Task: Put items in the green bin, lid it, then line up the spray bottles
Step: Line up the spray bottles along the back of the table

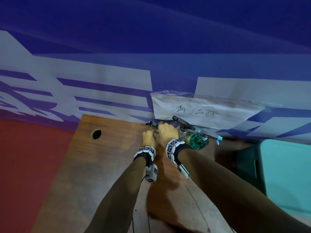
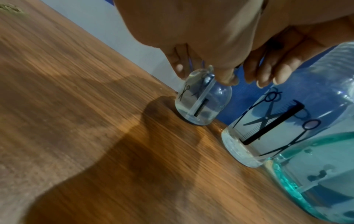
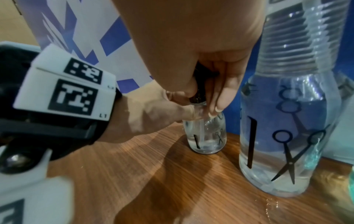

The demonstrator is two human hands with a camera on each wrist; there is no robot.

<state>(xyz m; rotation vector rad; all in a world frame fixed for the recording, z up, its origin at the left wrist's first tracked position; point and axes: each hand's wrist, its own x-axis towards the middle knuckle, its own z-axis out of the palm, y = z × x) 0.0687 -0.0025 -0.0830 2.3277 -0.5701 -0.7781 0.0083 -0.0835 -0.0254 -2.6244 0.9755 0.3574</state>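
Observation:
A small clear spray bottle [image 2: 203, 104] [image 3: 205, 136] with scissor prints stands on the wooden table [image 1: 104, 165] by the back wall. My right hand [image 1: 166, 132] [image 3: 203, 104] grips its black sprayer neck from above. My left hand [image 1: 149, 137] [image 2: 203, 74] pinches its shoulder from the left. In the head view only its black nozzle [image 1: 151, 123] shows past my hands. To its right stand a taller clear spray bottle [image 1: 182, 132] [image 2: 277, 128] [image 3: 287, 136] and a green one [image 1: 198, 141] [image 2: 325, 174]. The green bin [image 1: 249, 165] sits at the right, its lid [image 1: 286, 174] on top.
A paper sign with handwriting [image 1: 202, 111] hangs on the blue and white wall just behind the bottles. A round cable hole [image 1: 96, 134] lies in the table at the left. Red floor [image 1: 25, 165] lies beyond the table's left edge.

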